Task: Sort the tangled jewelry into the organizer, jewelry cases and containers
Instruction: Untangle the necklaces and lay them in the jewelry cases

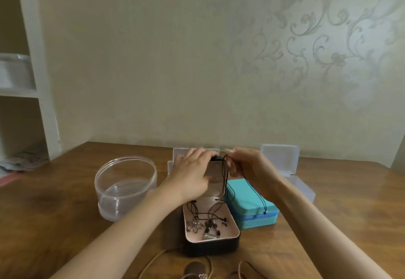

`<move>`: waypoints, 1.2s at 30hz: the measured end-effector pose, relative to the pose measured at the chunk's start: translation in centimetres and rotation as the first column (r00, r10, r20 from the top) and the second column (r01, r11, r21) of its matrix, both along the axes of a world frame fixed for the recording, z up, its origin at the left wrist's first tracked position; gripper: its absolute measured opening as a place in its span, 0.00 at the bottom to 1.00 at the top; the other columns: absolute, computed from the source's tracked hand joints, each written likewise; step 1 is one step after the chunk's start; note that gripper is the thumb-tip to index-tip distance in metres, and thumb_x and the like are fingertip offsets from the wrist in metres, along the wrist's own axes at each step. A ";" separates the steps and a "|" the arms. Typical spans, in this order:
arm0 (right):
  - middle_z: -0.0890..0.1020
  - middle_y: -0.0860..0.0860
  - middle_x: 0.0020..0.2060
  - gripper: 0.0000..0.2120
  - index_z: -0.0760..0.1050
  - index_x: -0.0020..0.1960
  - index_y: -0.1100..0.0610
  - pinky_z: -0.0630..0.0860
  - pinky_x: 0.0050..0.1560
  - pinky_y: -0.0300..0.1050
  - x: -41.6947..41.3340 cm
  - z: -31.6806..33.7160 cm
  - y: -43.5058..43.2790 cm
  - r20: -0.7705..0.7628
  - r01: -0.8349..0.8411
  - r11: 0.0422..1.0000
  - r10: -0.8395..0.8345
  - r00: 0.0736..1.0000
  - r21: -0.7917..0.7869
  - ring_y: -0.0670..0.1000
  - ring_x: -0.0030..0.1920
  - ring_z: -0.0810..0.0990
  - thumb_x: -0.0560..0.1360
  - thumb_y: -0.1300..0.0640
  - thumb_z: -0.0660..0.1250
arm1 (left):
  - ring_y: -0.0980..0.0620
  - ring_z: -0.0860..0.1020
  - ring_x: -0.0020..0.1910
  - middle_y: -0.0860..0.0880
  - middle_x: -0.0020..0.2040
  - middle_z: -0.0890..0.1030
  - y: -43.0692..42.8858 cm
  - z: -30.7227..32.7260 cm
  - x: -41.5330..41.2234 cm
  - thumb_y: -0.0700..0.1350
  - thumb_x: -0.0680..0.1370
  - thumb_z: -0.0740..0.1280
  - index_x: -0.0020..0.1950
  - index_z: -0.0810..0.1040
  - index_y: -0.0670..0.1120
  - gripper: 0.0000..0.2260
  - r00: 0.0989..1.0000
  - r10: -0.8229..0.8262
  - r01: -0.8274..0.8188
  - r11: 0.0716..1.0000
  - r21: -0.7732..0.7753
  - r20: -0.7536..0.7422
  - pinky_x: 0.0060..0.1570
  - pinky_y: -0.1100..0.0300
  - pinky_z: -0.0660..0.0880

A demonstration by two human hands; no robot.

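Observation:
A black jewelry case [211, 246] with a pink lining stands open in the middle of the wooden table [65, 224]. Inside it lie black cord necklaces, a silver flower pendant [195, 227] and dark beads. My left hand [190, 175] and my right hand [247, 165] are raised above the case's upright lid. Together they pinch a black cord necklace [224, 175], whose dark pendant sits at my left fingertips. Loops of the cord hang down over the teal jewelry case [252, 206] to the right.
A round clear container [125, 188] stands at the left. An open clear plastic box [282, 160] is at the back right; another clear organizer [178, 154] is partly hidden behind my hands. A beige cord necklace with a brown pendant [195, 269] lies at the near edge.

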State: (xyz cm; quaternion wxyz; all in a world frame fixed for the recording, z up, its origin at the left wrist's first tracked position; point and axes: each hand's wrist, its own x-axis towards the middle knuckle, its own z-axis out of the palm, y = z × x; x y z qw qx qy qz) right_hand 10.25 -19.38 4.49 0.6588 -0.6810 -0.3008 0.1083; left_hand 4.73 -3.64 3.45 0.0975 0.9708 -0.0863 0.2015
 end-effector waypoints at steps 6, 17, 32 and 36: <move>0.65 0.51 0.20 0.12 0.81 0.36 0.54 0.61 0.25 0.35 -0.1 1.1 0.3 0.150 0.121 0.969 -0.090 0.985 -0.215 0.47 0.22 0.60 0.77 0.56 0.65 | 0.52 0.60 0.72 0.52 0.73 0.61 0.9 4.2 0.5 0.54 0.71 0.72 0.75 0.56 0.52 0.38 0.896 -0.076 0.055 0.997 -0.060 -0.437 0.68 0.56 0.62; 0.82 0.58 0.29 0.06 0.81 0.41 0.63 0.77 0.32 0.40 0.7 1.1 0.2 0.246 0.289 0.930 -0.232 0.941 -0.227 0.51 0.28 0.80 0.73 0.60 0.72 | 0.46 0.78 0.53 0.48 0.54 0.82 0.7 1.3 3.3 0.41 0.75 0.67 0.55 0.79 0.51 0.10 0.996 0.050 -0.035 0.982 -0.183 0.080 0.50 0.51 0.75; 0.80 0.55 0.38 0.05 0.76 0.43 0.59 0.67 0.37 0.45 -0.1 -2.5 2.4 0.789 0.745 0.603 -0.293 0.539 -0.285 0.58 0.40 0.76 0.71 0.59 0.62 | 0.47 0.78 0.52 0.50 0.51 0.82 0.9 0.4 3.8 0.49 0.75 0.69 0.52 0.81 0.53 0.06 0.987 0.090 -0.059 0.972 -0.227 0.130 0.46 0.56 0.73; 0.78 0.53 0.37 0.04 0.74 0.41 0.57 0.65 0.36 0.43 -0.4 -2.7 2.5 0.797 0.742 0.576 -0.240 0.555 -0.343 0.57 0.39 0.76 0.71 0.59 0.62 | 0.49 0.78 0.50 0.51 0.49 0.83 0.7 0.3 3.7 0.50 0.73 0.72 0.49 0.81 0.52 0.07 0.982 0.125 -0.081 0.955 -0.287 0.141 0.43 0.58 0.71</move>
